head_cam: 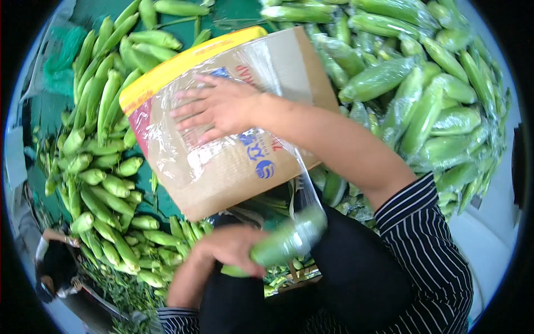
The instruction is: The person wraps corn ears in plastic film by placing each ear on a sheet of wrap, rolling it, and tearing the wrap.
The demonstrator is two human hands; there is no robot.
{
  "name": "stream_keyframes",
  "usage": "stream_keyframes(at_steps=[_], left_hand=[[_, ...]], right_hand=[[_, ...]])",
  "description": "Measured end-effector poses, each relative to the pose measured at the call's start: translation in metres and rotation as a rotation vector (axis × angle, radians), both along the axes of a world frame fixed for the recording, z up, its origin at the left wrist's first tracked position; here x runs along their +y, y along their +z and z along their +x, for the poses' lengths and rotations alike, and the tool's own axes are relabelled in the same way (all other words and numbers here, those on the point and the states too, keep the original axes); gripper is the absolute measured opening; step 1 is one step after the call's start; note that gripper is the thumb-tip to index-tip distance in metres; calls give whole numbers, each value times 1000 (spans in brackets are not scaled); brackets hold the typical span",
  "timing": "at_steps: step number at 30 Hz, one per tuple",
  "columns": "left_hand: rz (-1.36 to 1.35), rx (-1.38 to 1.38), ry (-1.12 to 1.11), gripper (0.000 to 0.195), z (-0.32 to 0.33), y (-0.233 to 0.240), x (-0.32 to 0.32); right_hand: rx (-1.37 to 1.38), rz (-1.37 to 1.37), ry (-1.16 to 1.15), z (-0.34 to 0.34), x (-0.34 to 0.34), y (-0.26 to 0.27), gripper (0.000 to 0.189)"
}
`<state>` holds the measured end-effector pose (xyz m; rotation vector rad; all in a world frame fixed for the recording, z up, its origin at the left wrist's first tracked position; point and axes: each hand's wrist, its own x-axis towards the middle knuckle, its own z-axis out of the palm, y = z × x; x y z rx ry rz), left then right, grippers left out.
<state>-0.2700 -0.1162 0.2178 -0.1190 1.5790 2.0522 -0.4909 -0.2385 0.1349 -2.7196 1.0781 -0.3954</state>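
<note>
My right hand [227, 106] lies flat, fingers spread, on clear plastic film stretched over a cardboard box [217, 190]. The box bears printing and has a yellow edge strip along its far side. Below it, my left hand [235, 246] grips a green ear of corn in its husk [292, 240], blurred by motion. Film covers the ear's far end. A narrow strand of film [308, 185] runs from the box's near right side down to that ear. The box is tilted above my black-clad legs; what supports it is hidden.
Unwrapped husked corn ears [106, 194] are heaped on the left over a green surface [50, 110]. Film-wrapped ears [421, 112] are piled on the right. Green netting [64, 60] hangs at upper left. Another person [58, 261] is at lower left, beside loose leaves [121, 290].
</note>
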Motion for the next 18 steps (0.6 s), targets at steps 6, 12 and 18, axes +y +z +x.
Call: stream_keyframes(at_steps=[6,12,18], left_hand=[[447,757,580,71,28,12,-5],[-282,309,1767,114,26,-4,-27],[161,577,2016,108,41,17,-50]], right_hand=[[-238,37,-24,26,0,13,57],[-1059,864,-77,64,125,74,122],[-1233,1692,-252,37,127,60,89]])
